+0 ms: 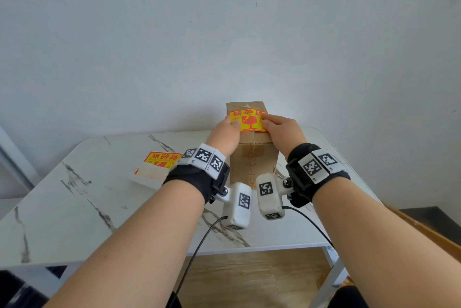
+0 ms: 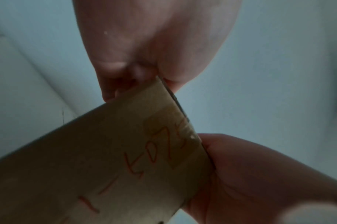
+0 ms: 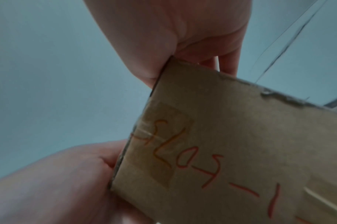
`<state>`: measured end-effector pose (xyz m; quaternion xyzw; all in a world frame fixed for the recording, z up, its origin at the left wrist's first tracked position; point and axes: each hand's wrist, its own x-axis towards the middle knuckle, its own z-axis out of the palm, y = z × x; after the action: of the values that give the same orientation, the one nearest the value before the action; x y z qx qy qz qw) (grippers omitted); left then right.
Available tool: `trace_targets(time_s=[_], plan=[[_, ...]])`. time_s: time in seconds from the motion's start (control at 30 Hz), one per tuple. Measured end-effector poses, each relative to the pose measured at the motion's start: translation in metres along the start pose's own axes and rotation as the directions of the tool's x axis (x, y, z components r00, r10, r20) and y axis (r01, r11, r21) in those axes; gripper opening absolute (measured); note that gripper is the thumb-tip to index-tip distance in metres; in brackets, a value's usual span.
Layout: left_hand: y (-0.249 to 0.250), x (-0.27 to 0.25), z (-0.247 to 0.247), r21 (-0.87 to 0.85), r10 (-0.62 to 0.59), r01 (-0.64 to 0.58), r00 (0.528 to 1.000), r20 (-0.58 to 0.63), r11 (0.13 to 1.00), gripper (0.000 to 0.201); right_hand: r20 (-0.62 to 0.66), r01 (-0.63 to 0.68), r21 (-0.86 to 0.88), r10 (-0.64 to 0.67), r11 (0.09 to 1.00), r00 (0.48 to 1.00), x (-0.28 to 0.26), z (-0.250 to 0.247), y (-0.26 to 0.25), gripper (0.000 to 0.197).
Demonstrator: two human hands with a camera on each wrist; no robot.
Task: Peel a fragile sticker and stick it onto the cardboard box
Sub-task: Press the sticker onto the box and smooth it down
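We are standing the cardboard box [image 1: 254,158] upright on the marble-patterned worktop [image 1: 87,208] so that its top face is turned up toward us, which is giving us a flat, reachable surface for the label. The red and yellow fragile sticker [image 1: 249,122] is already lying on that top face, and we are working it down with both hands, 1 at each side, so that the paper is staying square and is not creeping as we press.

Our left hand [image 1: 225,137] is resting at the sticker's left edge; in the left wrist view its thumb is lying on top while the other fingers [image 2: 114,84] are curling down over the box's side, so it is clamping the box's upper corner as well as pressing. Our right hand [image 1: 282,130] is doing the mirror of this on the right edge, with fingertips spread flat across the sticker and the thumb hidden from us in the head view. Gripping over the edges like this is bracing a tall, narrow box that could otherwise tip under a downward push.

The near face of the box is showing handwritten red marks and a strip of clear tape. To the left, well apart from the box, the sheet of remaining stickers [image 1: 159,163] is lying flat on the worktop, out of the way. We judge that the sticking step is nearly finished, with only smoothing left
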<state>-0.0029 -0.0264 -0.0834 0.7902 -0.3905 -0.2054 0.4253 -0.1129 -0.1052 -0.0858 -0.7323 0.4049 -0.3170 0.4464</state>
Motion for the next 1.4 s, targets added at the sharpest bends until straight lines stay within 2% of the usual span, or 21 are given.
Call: trace_targets(time_s=[0.23, 0.4, 0.5, 0.6, 0.7, 0.8, 1.0, 1.1, 1.23, 1.3, 1.4], plan=[[-0.002, 0.003, 0.007, 0.017, -0.052, 0.051, 0.997, 0.051, 0.999, 0.051, 0.029, -0.033, 0.096, 0.031, 0.995, 0.999, 0.0, -0.004, 0.004, 0.035], [-0.004, 0.004, 0.004, 0.055, -0.061, 0.059, 0.997, 0.046, 0.997, 0.054, 0.016, -0.025, 0.016, 0.025, 1.0, 1.0, -0.001, 0.002, -0.004, 0.039], [-0.006, 0.005, 0.005, 0.097, -0.057, 0.052, 0.997, 0.048, 0.994, 0.055, 0.092, 0.009, -0.093, -0.001, 0.996, 0.996, 0.0, 0.004, -0.012, 0.042], [-0.001, 0.01, 0.001, 0.156, -0.076, 0.063, 0.994, 0.079, 0.986, 0.055, 0.175, 0.004, -0.24, 0.039, 0.971, 0.984, 0.01, 0.007, -0.021, 0.047], [0.004, 0.017, -0.007, 0.226, -0.025, 0.008, 0.997, 0.072, 0.974, 0.059, 0.205, -0.013, -0.309, 0.08, 0.951, 0.976, 0.02, 0.007, -0.028, 0.054], [0.006, 0.018, -0.006, 0.265, 0.085, -0.123, 0.985, 0.151, 0.956, 0.055, 0.233, 0.011, -0.369, 0.082, 0.93, 0.969, 0.024, 0.007, -0.025, 0.052], [-0.003, 0.02, 0.0, 0.348, 0.162, -0.206, 0.975, 0.151, 0.914, 0.055, 0.205, -0.044, -0.292, 0.107, 0.955, 0.973, 0.029, 0.011, -0.023, 0.046], [0.0, 0.022, -0.003, 0.365, 0.13, -0.186, 0.976, 0.173, 0.912, 0.054, 0.202, -0.024, -0.295, 0.087, 0.955, 0.976, 0.029, 0.012, -0.025, 0.041], [-0.003, 0.021, 0.003, 0.264, 0.135, -0.173, 0.979, 0.155, 0.949, 0.055, 0.225, -0.084, -0.234, 0.138, 0.969, 0.965, 0.026, 0.011, -0.023, 0.044], [-0.007, 0.022, 0.004, 0.257, 0.115, -0.15, 0.983, 0.146, 0.955, 0.054, 0.173, -0.098, -0.211, 0.136, 0.972, 0.975, 0.026, 0.011, -0.02, 0.047], [-0.007, 0.022, 0.004, 0.275, 0.071, -0.107, 0.988, 0.139, 0.955, 0.056, 0.154, -0.068, -0.129, 0.088, 0.989, 0.984, 0.025, 0.01, -0.011, 0.032]])
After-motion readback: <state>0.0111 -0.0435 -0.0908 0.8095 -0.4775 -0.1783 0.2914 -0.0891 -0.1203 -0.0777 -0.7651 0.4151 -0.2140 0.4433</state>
